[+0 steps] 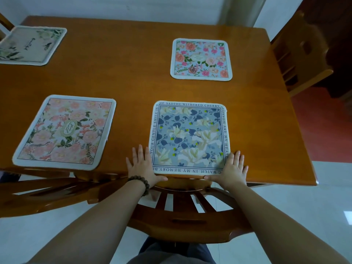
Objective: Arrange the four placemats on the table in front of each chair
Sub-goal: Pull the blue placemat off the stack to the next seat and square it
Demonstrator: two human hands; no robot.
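Observation:
Several placemats lie on the wooden table (133,77). A blue-grey floral placemat (190,138) with a text border lies at the near edge, right in front of me. My left hand (142,166) lies flat on the table against the mat's left near corner, fingers straight, thumb along the near edge. My right hand (231,170) lies flat at the right near corner the same way. A pink floral placemat (64,132) sits near left. A mat with pink roses on blue (201,60) lies far right. A cream placemat with green leaves (28,45) lies far left.
A wooden chair back (182,214) stands between me and the table, under my arms. A second chair (45,189) is tucked in at the near left, and another wooden chair (299,54) stands at the table's right end. A white wall runs behind.

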